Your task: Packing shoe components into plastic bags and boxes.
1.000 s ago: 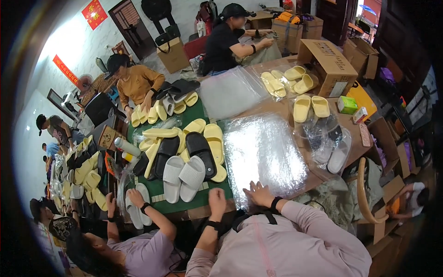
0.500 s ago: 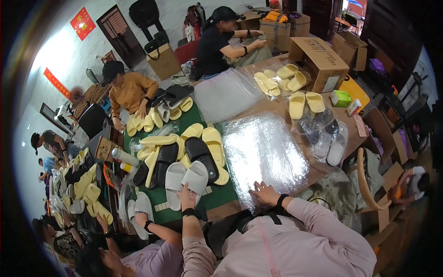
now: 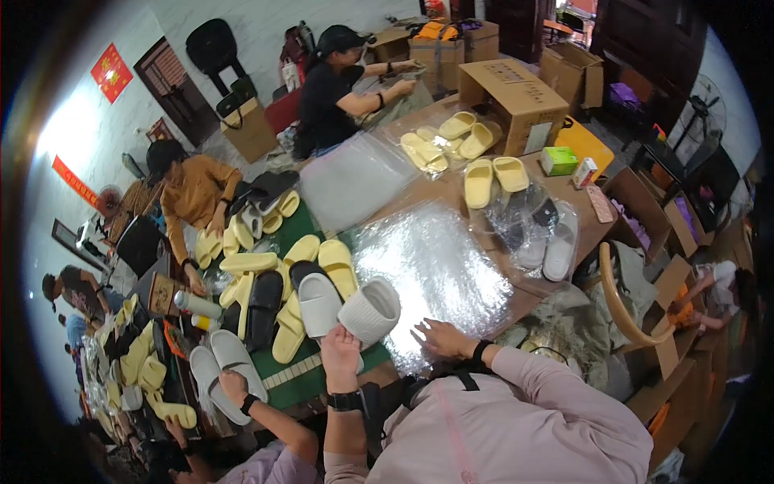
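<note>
**Left hand lifts a pale slipper while the right rests on the plastic bags**

From the head camera, the only view I have, I look down on a crowded work table (image 3: 419, 189) covered in slippers and clear packaging. My left hand (image 3: 340, 348) is raised over the near edge of the green mat (image 3: 310, 373), its fingers clamped on the heel end of a white ribbed slipper (image 3: 370, 310), which is lifted off the mat and tilted with its sole toward me. A second white slipper (image 3: 318, 304) lies flat just beside it, touching or nearly touching the held one; I cannot tell which. A dark watch (image 3: 347, 400) sits on that wrist.

My right hand (image 3: 442, 339) lies palm down on the near edge of a shiny stack of clear plastic bags (image 3: 431, 270), fingers spread apart and flat, gripping nothing. A dark band circles that wrist.

Left of the white pair, black slippers (image 3: 264, 305) and yellow slippers (image 3: 322, 262) lie mixed on the mat. Further along the table stand another yellow pair (image 3: 493, 177), bagged slippers (image 3: 540, 234) and an open cardboard box (image 3: 516, 101).

A neighbour's hand (image 3: 235, 385) at my lower left presses on a pale grey pair (image 3: 222, 363). Across the table, a person in an orange top (image 3: 197, 194) and a person in black (image 3: 326, 97) handle more slippers.
</note>
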The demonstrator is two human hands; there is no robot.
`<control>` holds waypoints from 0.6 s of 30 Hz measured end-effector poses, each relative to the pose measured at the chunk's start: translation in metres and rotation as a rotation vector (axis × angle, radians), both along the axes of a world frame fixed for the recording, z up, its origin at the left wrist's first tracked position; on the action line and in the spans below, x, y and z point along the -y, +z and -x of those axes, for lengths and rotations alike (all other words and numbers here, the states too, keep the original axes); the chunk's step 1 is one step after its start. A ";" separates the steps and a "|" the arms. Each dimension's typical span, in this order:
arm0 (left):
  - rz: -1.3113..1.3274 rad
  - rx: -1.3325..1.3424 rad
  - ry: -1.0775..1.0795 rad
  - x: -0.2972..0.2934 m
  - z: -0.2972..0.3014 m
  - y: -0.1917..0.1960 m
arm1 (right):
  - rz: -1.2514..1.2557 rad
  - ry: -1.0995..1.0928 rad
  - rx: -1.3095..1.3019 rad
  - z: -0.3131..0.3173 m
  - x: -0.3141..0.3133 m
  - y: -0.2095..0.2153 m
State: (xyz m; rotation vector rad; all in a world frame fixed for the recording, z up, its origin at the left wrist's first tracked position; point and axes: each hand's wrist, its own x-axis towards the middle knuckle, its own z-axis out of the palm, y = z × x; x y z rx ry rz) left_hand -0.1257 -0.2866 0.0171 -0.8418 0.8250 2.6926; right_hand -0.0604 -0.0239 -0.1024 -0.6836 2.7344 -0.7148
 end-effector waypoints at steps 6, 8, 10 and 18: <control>-0.069 -0.079 -0.076 -0.096 -0.004 0.014 | 0.599 -0.073 0.074 -0.022 -0.017 0.046; -0.111 -0.024 0.006 -0.125 -0.004 0.019 | 0.918 -0.227 0.194 -0.030 -0.018 0.048; -0.153 -0.106 -0.043 -0.137 -0.002 0.006 | 0.891 -0.323 0.127 -0.026 -0.027 0.065; -0.123 0.120 -0.539 -0.181 -0.015 -0.006 | 0.936 -0.809 0.124 0.028 -0.114 0.059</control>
